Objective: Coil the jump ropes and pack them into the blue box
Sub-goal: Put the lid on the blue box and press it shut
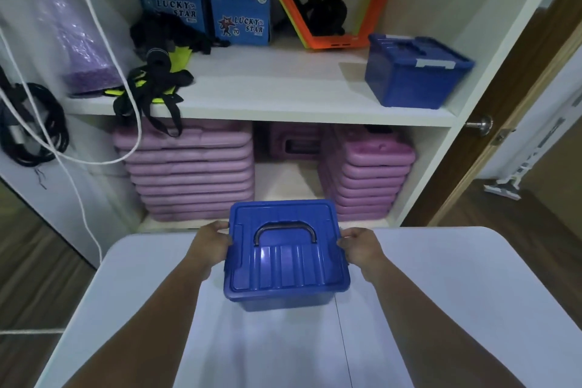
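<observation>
Head view. The blue box [286, 261], lid on and handle lying flat, is over the far middle of the white counter [441, 293]; contact with the surface cannot be told. The left hand [211, 242] and right hand [359, 246] grip its 2 opposite sides, fingers curled round the lid rim. Behind, a shelf [267, 85] carries a second blue container [415, 72]; a white rope [126, 123] hangs at left.

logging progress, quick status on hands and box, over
Left hand and right hand grip blue box by its sides. Lid on, box at table far edge. White rope hangs loose at left, uncoiled.
</observation>
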